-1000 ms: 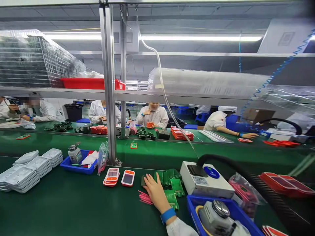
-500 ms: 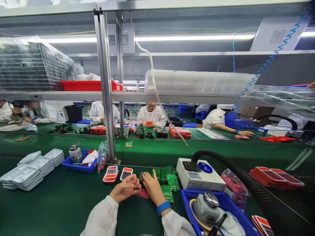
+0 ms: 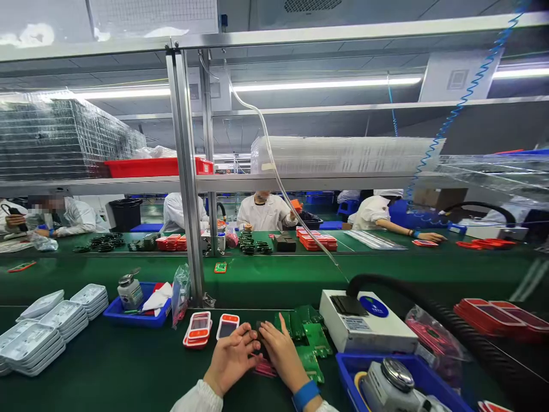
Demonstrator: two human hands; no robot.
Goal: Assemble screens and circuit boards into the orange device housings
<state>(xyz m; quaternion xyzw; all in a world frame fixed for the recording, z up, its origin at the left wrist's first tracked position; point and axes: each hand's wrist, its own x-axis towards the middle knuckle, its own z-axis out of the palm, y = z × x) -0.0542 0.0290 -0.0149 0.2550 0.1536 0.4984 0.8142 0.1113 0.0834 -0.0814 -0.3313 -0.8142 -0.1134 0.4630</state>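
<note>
My left hand (image 3: 235,356) is open, fingers half bent and thumb apart, beside a small dark block (image 3: 259,326). My right hand (image 3: 283,350), with a blue wristband, lies over that block with fingers stretched and one finger raised. Whatever lies between the palms is mostly hidden. Under the hands, thin pink-red pieces (image 3: 265,368) show in part. Right of them lie several green circuit boards (image 3: 315,340). A small stack of red-and-white framed panels (image 3: 198,330) and a single framed panel (image 3: 227,325) lie beyond my left hand.
A white box with a black hose (image 3: 364,326) and a blue tray with a metal-capped bottle (image 3: 343,372) stand right. White trays (image 3: 38,337) are stacked left, near another blue tray (image 3: 112,313). A metal post (image 3: 185,171) rises ahead. Co-workers sit beyond the green belt (image 3: 274,280).
The view has tilted up and shifted slightly. My left hand's thumb has come away from its fingers; the right hand stays over the block. Across the belt, a co-worker moves orange-red pieces sideways.
</note>
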